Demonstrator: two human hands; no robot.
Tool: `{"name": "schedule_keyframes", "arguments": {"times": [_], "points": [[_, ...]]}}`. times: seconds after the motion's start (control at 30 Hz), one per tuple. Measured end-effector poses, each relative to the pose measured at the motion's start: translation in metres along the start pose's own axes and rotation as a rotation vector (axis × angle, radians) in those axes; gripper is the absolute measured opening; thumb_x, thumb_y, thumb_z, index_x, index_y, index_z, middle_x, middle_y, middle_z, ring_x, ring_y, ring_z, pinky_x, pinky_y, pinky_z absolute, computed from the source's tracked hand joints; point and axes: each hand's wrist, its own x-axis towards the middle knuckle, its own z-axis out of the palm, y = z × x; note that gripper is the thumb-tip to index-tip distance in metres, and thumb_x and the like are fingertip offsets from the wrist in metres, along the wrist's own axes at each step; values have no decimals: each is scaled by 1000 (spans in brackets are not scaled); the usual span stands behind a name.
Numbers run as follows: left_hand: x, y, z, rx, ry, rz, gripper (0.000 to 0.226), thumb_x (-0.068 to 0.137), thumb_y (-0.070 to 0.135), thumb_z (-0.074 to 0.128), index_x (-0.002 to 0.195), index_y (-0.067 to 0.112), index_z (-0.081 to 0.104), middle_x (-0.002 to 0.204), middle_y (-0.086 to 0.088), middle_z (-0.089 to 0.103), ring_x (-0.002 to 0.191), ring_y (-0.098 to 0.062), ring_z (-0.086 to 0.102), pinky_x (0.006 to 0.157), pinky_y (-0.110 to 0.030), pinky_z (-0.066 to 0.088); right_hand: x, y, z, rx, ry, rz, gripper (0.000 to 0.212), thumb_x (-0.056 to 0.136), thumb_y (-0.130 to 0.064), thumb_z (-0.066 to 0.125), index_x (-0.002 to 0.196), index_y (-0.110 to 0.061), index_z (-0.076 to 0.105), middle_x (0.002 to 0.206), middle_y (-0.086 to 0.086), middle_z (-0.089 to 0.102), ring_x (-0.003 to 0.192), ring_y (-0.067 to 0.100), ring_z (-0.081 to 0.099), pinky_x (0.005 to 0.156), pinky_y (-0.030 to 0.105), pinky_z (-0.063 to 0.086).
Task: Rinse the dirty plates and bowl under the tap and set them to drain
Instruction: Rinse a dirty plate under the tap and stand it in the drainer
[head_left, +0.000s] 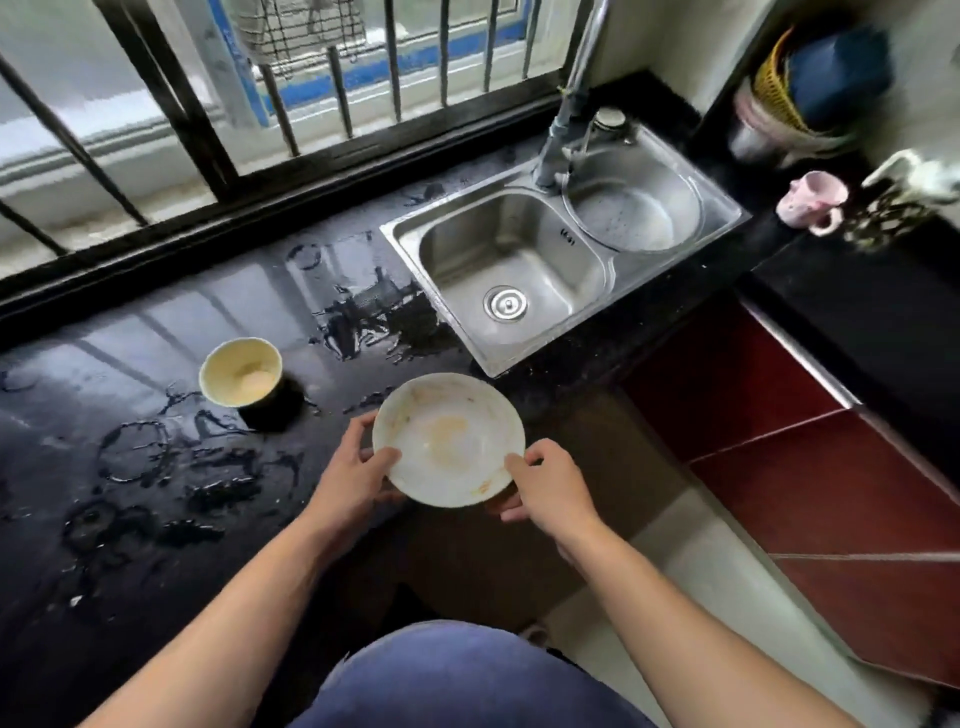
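Shallow white ceramic plate with orange food smears (448, 439), held level at the front edge of the wet black stone surface (156, 467), near the steel double sink (519, 270). Left hand (347, 475) and right hand (555, 488) on opposite rims, fingers (382, 457) grasping the plate. Cream bowl with residue (241, 371) resting on the surface, left of the plate.

A home kitchen: a steel double sink (511, 270) with a tall tap (563, 119) is set in a wet black surface (156, 332) under a barred window (218, 88). Red cabinet doors (831, 467) run below, and a pink mug (813, 200) stands beside what seems to be stacked kitchenware, too blurred to tell.
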Motion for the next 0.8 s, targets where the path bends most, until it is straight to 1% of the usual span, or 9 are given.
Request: {"name": "schedule_keyframes", "arguments": {"times": [0.07, 0.1, 0.2, 0.27, 0.37, 0.47, 0.57, 0.67, 0.8], "points": [[3, 2, 50, -43, -18, -26, 46, 93, 10, 61, 118, 48, 62, 120, -17, 65, 101, -36, 72, 67, -45, 65, 13, 13, -47, -4, 2, -10, 21, 96, -30, 56, 98, -9, 57, 72, 10, 76, 51, 20, 74, 55, 34, 59], [5, 4, 74, -56, -25, -23, 47, 90, 10, 62, 119, 48, 63, 121, -16, 65, 105, -38, 71, 69, -46, 65, 21, 18, -68, -6, -3, -11, 21, 95, -30, 55, 97, -9, 56, 67, 10, 76, 51, 21, 74, 57, 35, 59], [14, 14, 134, -56, -12, -16, 52, 86, 9, 64, 120, 47, 63, 119, -11, 65, 105, -34, 70, 68, -43, 65, 47, 23, -125, 1, 16, -16, 22, 93, -29, 57, 97, -7, 56, 61, 9, 74, 50, 23, 74, 54, 34, 58], [25, 22, 163, -62, 1, -18, 55, 86, 6, 64, 122, 46, 63, 113, -8, 69, 96, -29, 74, 66, -39, 65, 69, 22, -153, -14, 31, -36, 22, 91, -31, 58, 94, -9, 57, 58, 8, 73, 48, 23, 73, 57, 39, 61], [53, 39, 197, -80, -28, -12, 58, 89, -1, 59, 110, 52, 70, 99, 5, 79, 87, -16, 79, 65, -34, 64, 110, 11, -185, -20, 21, -56, 22, 89, -36, 58, 89, -15, 57, 60, 3, 73, 48, 21, 73, 59, 42, 62], [95, 60, 221, -67, -54, -25, 59, 91, -3, 57, 100, 52, 75, 97, 12, 80, 87, -13, 79, 64, -32, 63, 158, -11, -205, -19, 9, -70, 20, 90, -38, 59, 87, -18, 59, 63, 0, 75, 50, 20, 74, 60, 43, 64], [145, 84, 243, -47, -35, -38, 49, 87, -3, 61, 102, 40, 76, 93, 9, 81, 82, -12, 78, 59, -23, 60, 201, -41, -228, -8, 13, -49, 17, 91, -39, 60, 89, -23, 61, 64, 1, 76, 52, 18, 74, 55, 35, 63], [184, 108, 267, -86, 14, -60, 45, 77, 5, 62, 112, 32, 71, 92, 4, 81, 81, -16, 77, 59, -25, 60, 241, -77, -255, -16, -29, -42, 15, 93, -37, 59, 94, -22, 62, 68, 5, 77, 54, 18, 75, 50, 27, 60], [231, 132, 293, -166, 83, -103, 48, 86, -3, 55, 117, 29, 71, 107, -5, 76, 94, -28, 74, 68, -35, 64, 298, -124, -286, -52, -123, -11, 22, 94, -35, 56, 104, -16, 65, 77, 10, 79, 61, 22, 77, 66, 39, 66]]}}
